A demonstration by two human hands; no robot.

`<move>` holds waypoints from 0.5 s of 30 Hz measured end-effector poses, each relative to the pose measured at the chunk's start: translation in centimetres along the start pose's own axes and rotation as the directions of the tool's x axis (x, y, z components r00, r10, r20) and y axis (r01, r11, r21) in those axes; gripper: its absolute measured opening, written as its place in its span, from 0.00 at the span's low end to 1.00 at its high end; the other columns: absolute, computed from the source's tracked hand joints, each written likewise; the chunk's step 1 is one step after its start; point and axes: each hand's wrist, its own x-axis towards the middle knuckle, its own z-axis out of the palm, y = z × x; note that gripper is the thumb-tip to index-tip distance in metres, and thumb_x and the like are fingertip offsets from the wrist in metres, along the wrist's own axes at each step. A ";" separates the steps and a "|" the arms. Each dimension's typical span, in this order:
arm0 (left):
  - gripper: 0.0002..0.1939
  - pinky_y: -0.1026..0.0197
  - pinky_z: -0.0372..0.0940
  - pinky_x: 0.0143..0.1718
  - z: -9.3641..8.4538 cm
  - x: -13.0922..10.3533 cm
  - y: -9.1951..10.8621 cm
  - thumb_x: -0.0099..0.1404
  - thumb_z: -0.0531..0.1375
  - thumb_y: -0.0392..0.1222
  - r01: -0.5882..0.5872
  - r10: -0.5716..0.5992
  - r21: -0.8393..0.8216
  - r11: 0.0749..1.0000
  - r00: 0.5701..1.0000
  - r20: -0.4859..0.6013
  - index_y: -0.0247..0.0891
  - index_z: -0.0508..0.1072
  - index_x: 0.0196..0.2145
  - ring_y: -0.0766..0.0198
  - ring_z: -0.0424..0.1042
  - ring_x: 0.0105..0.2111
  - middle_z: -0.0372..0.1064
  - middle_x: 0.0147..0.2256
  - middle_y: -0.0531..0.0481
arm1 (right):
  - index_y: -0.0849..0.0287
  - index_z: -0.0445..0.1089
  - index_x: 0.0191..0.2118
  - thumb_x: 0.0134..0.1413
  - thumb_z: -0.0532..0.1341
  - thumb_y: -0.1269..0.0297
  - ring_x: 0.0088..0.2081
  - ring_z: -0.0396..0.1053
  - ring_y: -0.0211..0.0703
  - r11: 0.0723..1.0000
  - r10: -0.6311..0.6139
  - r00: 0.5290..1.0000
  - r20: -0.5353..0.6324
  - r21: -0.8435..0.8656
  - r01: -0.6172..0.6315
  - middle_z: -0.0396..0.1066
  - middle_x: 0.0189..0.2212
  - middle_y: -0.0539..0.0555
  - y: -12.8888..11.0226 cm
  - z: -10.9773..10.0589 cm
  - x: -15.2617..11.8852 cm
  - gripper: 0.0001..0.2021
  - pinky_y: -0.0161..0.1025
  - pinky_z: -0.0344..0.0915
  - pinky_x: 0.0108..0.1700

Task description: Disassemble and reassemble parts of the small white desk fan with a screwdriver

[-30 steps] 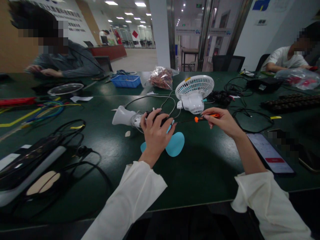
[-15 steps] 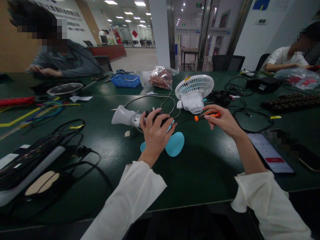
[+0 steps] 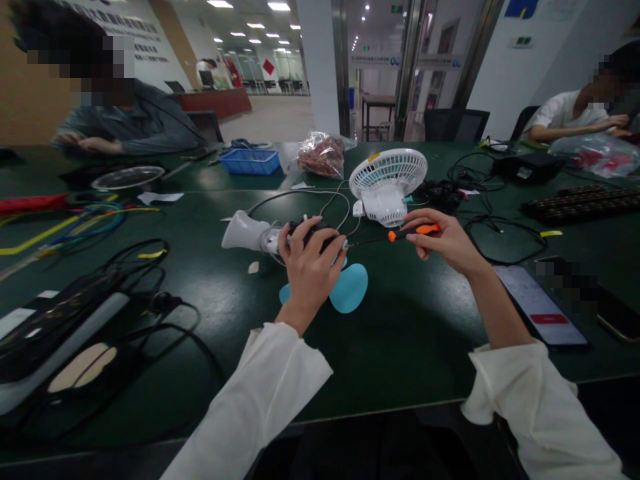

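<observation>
My left hand is wrapped over the dark motor part of a small fan lying on its side; its white base points left. Light-blue fan blades show below and beside that hand. Between the fingers and thumb of my right hand is a screwdriver with an orange and black handle. Its thin shaft points left, the tip at or very near the hub by my left fingertips; contact cannot be made out. Just behind my right hand stands a white fan head with a round grille.
A blue tray and a clear bag of reddish-brown items lie farther back. On the left are a power strip and tangled cables. A lit phone lies by my right forearm. Two people sit across the table.
Both hands keep nearly the same place and grip. The screwdriver is still in line with the fan hub. At the far right, the other person's hand has risen slightly.
</observation>
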 end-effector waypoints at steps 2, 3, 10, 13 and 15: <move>0.06 0.43 0.46 0.61 0.0 0.0 0.0 0.62 0.62 0.40 -0.003 0.003 0.007 1.000 1.000 -0.006 0.47 0.73 0.38 0.53 0.62 0.55 0.73 0.40 0.55 | 0.57 0.69 0.48 0.48 0.68 0.58 0.19 0.65 0.30 0.999 0.014 1.000 -0.020 -0.039 -0.014 0.71 0.30 0.50 -0.1 0.1 0.0 0.21 0.30 0.66 0.19; 0.06 0.43 0.46 0.61 0.0 0.0 0.0 0.62 0.62 0.40 -0.005 0.005 0.010 1.000 1.000 -0.007 0.47 0.73 0.38 0.54 0.62 0.56 0.73 0.40 0.55 | 0.57 0.69 0.48 0.49 0.67 0.57 0.18 0.64 0.31 0.998 0.017 0.999 -0.029 -0.065 -0.019 0.69 0.26 0.48 -0.2 0.1 0.0 0.20 0.30 0.65 0.18; 0.06 0.44 0.46 0.61 0.1 0.0 0.0 0.62 0.61 0.39 0.012 -0.013 -0.013 1.000 1.000 -0.009 0.48 0.73 0.38 0.54 0.61 0.56 0.73 0.39 0.55 | 0.54 0.67 0.51 0.49 0.67 0.59 0.21 0.64 0.31 0.997 -0.020 1.000 -0.004 -0.068 0.020 0.73 0.37 0.53 -0.2 0.0 0.0 0.23 0.30 0.64 0.20; 0.06 0.44 0.46 0.61 0.1 0.0 0.0 0.62 0.61 0.40 0.015 -0.015 -0.023 1.000 1.000 -0.008 0.48 0.73 0.38 0.54 0.61 0.56 0.73 0.39 0.55 | 0.52 0.64 0.54 0.46 0.68 0.63 0.29 0.68 0.36 0.998 -0.044 0.998 0.040 -0.045 0.045 0.72 0.44 0.55 -0.3 -0.1 0.0 0.27 0.31 0.67 0.22; 0.06 0.44 0.46 0.61 0.1 0.1 0.0 0.62 0.61 0.40 0.009 -0.009 -0.006 1.000 1.000 -0.013 0.48 0.74 0.38 0.54 0.62 0.56 0.73 0.39 0.55 | 0.52 0.64 0.54 0.45 0.67 0.66 0.30 0.69 0.37 0.998 -0.039 0.998 0.048 -0.049 0.041 0.72 0.44 0.55 -0.4 -0.1 -0.1 0.27 0.31 0.67 0.23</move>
